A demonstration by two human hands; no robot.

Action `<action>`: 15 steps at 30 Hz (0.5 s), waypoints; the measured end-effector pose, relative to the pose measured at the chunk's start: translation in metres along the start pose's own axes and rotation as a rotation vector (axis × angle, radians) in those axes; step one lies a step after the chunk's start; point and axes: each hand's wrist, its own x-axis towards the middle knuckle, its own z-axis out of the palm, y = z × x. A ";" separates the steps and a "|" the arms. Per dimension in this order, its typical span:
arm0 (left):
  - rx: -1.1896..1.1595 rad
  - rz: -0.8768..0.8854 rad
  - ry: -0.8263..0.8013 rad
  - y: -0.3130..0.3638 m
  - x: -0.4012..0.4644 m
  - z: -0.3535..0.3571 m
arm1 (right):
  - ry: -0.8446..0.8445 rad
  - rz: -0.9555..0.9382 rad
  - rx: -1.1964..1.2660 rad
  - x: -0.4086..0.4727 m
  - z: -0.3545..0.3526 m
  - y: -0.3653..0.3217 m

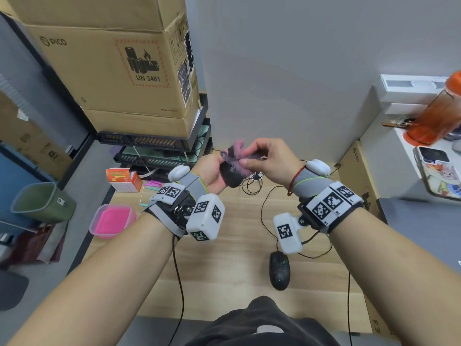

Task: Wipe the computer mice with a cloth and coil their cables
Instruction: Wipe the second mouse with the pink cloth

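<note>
- The wooden desk [224, 258] runs away from the person, cut off at the near edge by a dark lap.
- A second black mouse [280, 270] lies on the desk below the right wrist, long axis running near to far, cable end pointing away.
- The left hand [212, 173] holds a black mouse [230, 176] above the desk's far part, fingers curled around it; the mouse's long axis tilts up and away, and its front is hidden.
- The right hand [269, 158] pinches a pink cloth [237, 156] against that mouse, thumb and fingertips pressed together.
- The cloth is blurred, its edges hard to make out.
- A thin cable [252, 186] hangs in loops beneath the held mouse.
</note>
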 end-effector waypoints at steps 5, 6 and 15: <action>0.149 0.039 0.006 0.002 0.004 -0.005 | -0.152 0.049 0.007 0.001 -0.011 -0.005; 0.170 0.067 -0.003 0.002 0.004 -0.005 | -0.084 0.057 0.046 0.005 -0.013 -0.004; 0.386 0.131 -0.081 0.001 0.004 -0.001 | 0.231 0.190 0.208 0.022 -0.005 0.012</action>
